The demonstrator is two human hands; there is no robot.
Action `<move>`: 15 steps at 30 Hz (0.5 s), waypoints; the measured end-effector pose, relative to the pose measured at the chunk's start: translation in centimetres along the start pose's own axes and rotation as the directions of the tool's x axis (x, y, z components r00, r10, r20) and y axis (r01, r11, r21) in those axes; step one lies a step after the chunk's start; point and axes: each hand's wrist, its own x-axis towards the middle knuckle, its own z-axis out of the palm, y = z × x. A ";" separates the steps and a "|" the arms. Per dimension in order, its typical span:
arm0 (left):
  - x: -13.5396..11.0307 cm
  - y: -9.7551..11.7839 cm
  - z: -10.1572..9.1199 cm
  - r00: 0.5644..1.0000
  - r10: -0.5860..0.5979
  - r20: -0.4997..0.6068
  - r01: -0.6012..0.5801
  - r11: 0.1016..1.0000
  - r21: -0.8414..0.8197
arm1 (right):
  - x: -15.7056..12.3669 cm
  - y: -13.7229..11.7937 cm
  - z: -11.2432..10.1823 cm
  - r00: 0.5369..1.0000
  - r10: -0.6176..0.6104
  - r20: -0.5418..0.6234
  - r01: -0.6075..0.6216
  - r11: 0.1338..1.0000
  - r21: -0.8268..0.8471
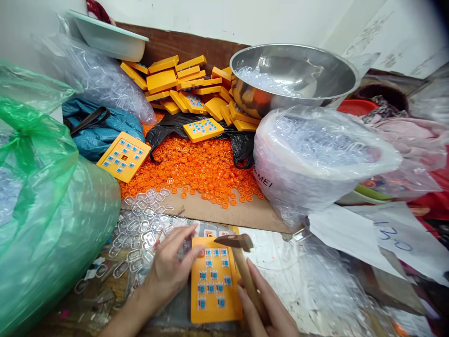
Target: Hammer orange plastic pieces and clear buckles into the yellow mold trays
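A yellow rectangular plate (212, 309) with several small blue-and-white pieces set in its face lies flat in front of me. My left hand (171, 262) is at its upper left, index finger and thumb apart. The thumb tip touches the plate's corner by a small reddish spot that I cannot make out. Closed around the wooden handle of a hammer (248, 276) is my right hand (270, 304). The hammer's metal head hangs over the plate's upper right corner. Clear plastic frames (140, 229) lie loose beside my left hand.
Small orange rings (206, 164) are heaped beyond the plate on cardboard (210, 211). Behind them are stacked yellow plates (161, 80). A green bag (52, 215) stands left; a steel bowl (294, 70) and a white bag of clear pieces (291, 182) stand right.
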 end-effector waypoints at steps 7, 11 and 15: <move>8.4 -4.1 0.3 0.998 -0.005 0.065 -0.013 0.962 0.273 | -0.2 -0.3 1.0 0.867 0.497 0.037 -0.463 0.777 0.426; 8.9 -4.2 1.0 0.981 -0.018 0.194 -0.035 0.962 0.270 | -0.3 -0.3 0.9 0.848 0.529 -0.032 -0.446 0.746 0.495; 8.5 -4.5 1.2 0.976 -0.043 0.216 -0.017 0.963 0.271 | -0.2 0.0 0.4 0.873 0.484 -0.059 -0.415 0.801 0.431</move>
